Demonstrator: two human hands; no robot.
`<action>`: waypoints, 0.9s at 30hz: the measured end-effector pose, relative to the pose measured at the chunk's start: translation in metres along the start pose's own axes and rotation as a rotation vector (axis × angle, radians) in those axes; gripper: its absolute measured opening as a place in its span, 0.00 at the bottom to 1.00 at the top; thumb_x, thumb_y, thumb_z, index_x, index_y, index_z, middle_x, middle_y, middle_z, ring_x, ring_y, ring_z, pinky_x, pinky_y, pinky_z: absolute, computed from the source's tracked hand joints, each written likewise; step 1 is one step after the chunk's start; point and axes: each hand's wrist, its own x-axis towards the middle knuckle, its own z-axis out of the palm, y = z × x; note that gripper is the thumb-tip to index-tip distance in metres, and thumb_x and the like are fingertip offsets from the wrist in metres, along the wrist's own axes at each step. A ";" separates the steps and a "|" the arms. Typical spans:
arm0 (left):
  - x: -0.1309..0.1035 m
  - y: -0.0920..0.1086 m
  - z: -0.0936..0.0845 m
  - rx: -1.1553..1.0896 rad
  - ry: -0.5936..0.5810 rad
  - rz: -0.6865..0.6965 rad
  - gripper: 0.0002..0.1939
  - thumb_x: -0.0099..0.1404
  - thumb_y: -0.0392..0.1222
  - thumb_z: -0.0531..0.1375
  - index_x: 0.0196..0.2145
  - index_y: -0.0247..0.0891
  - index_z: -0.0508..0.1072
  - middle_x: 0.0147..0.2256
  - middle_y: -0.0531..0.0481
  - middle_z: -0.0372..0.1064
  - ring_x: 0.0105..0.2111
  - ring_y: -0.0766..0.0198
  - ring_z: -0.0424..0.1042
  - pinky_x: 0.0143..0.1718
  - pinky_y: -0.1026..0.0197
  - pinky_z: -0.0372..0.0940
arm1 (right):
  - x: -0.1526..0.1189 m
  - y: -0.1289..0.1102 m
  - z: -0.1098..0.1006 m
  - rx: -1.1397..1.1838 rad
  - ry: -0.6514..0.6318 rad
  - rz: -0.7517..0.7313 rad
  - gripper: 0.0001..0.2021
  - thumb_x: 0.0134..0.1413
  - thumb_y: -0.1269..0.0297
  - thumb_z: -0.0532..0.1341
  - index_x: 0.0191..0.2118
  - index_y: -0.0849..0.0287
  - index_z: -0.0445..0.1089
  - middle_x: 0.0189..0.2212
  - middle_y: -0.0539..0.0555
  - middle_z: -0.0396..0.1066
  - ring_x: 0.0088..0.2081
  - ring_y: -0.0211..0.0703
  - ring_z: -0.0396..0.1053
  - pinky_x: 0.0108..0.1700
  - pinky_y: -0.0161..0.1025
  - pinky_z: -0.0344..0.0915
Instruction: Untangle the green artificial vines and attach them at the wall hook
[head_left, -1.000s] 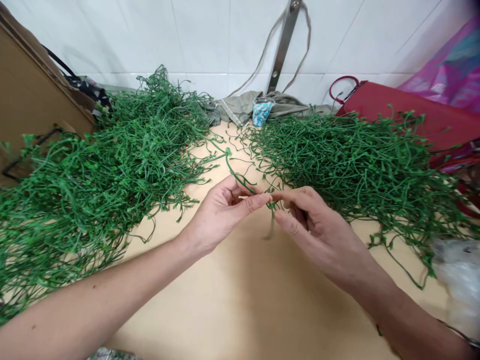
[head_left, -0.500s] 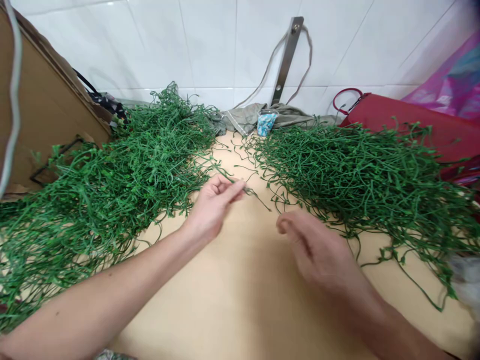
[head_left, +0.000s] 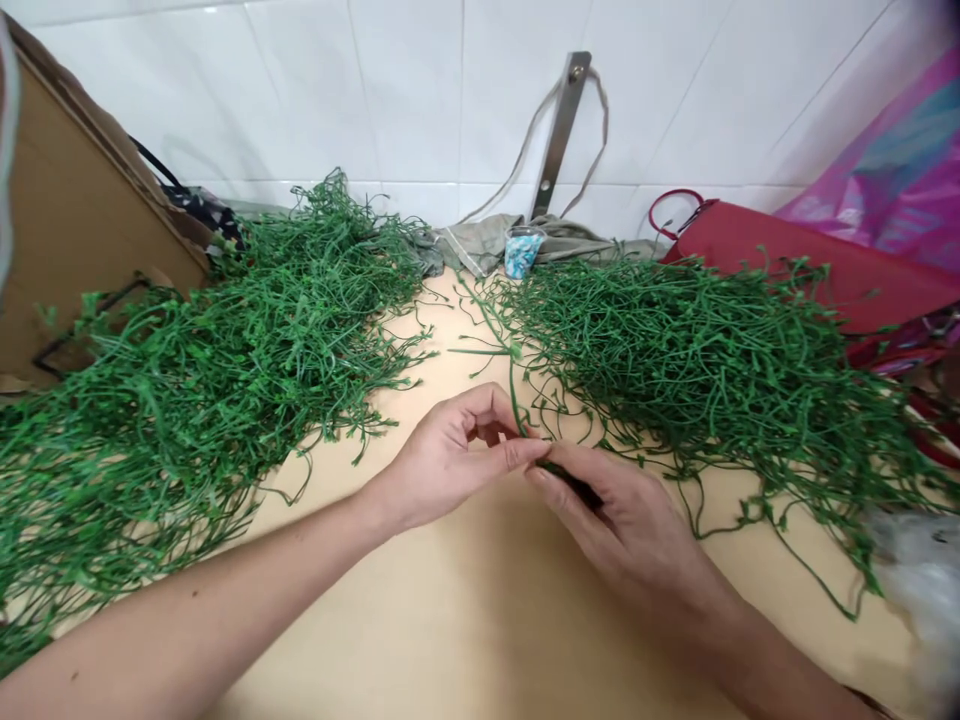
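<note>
My left hand pinches a thin green stem between thumb and fingers, at the middle of the table. The stem rises away from me, with a thin side piece pointing left. My right hand meets the left thumb, its thumb and forefinger pinched on the stem's lower end, which is mostly hidden by the fingers. A large heap of green stems lies to the left. Another heap of green stems spreads out on the right.
Behind the heaps are a blue patterned cup, grey cloth and a metal bracket against the tiled wall. A cardboard box stands left; a red bag and clear plastic are right.
Both hands have come together, the left moving right and nearer me. My right hand has taken hold of the stem's lower end. The stem now points away from me.
</note>
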 end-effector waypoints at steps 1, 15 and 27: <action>0.003 -0.002 -0.003 -0.038 0.013 -0.009 0.14 0.58 0.45 0.72 0.30 0.36 0.71 0.29 0.52 0.73 0.30 0.69 0.70 0.35 0.64 0.63 | -0.001 -0.001 0.001 -0.060 0.000 -0.087 0.16 0.66 0.63 0.54 0.24 0.55 0.58 0.20 0.46 0.59 0.23 0.35 0.58 0.27 0.33 0.56; 0.004 -0.005 -0.012 0.093 0.092 0.113 0.13 0.60 0.45 0.70 0.30 0.37 0.71 0.32 0.51 0.74 0.33 0.67 0.71 0.38 0.62 0.63 | -0.006 0.001 -0.001 0.045 0.194 0.181 0.15 0.62 0.52 0.60 0.50 0.53 0.68 0.20 0.42 0.55 0.19 0.37 0.56 0.21 0.34 0.54; -0.005 0.002 -0.008 -0.328 -0.203 -0.114 0.16 0.55 0.44 0.74 0.29 0.37 0.70 0.32 0.49 0.77 0.31 0.67 0.76 0.36 0.63 0.69 | -0.002 -0.007 -0.014 0.335 -0.178 0.084 0.20 0.66 0.47 0.56 0.28 0.55 0.68 0.22 0.47 0.61 0.24 0.36 0.59 0.26 0.33 0.60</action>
